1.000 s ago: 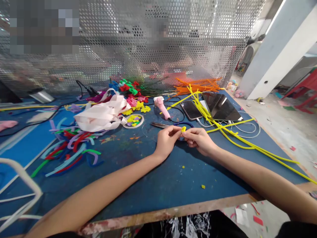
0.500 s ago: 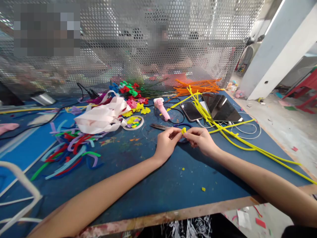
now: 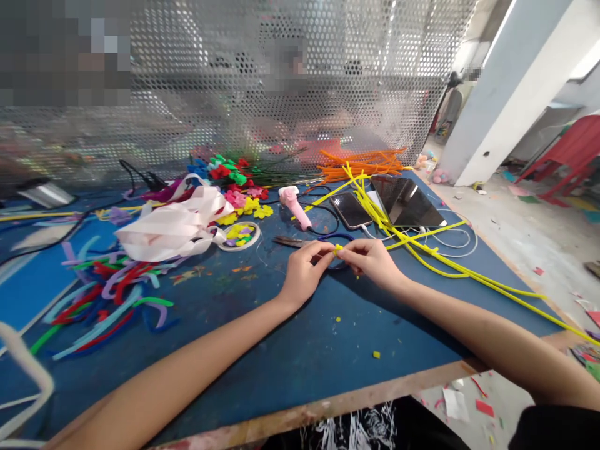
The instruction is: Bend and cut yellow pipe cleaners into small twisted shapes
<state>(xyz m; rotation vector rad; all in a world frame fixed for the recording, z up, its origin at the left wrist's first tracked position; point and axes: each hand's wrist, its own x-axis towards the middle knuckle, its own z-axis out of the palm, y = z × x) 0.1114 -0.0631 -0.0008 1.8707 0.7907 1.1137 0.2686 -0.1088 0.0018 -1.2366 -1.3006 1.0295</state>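
Black cloth with white streaky markings (image 3: pixel 359 431) fills the bottom edge, cut off by the frame. Above it, two bare forearms reach in from the lower corners, elbows wide, and converge near the middle of a dark blue desk (image 3: pixel 262 375) with a worn, pale edge. The left hand (image 3: pixel 302 269) and right hand (image 3: pixel 375 265) meet fingertip to fingertip, each pinching a small yellow piece (image 3: pixel 337 249) between thumb and forefinger. The fingers cover much of it, so its exact shape is hard to make out. Yellow crumbs (image 3: pixel 376 354) lie on the desk nearer the viewer.

At lower left, a pale, bent frame (image 3: pixel 42 381) is cut off by the picture's edge. Beyond it sprawl soft, curved strips (image 3: pixel 126 284) in red, green, lilac and blue. Just behind the hands, scissors (image 3: pixel 287 242) with blue handles are partly hidden.

Farther back, left to right, are a heap of glossy pale ribbon (image 3: pixel 164 228), a ring (image 3: pixel 257 236) around coloured bits, a smooth pink tool (image 3: pixel 294 207), a phone (image 3: pixel 350 209), long yellow stems (image 3: pixel 382 215) and a dark tablet (image 3: pixel 412 203) they partly overlap. Orange stems (image 3: pixel 360 164) lie behind. Perforated metal mesh (image 3: pixel 328 37) spans the top, blurring whatever is beyond.
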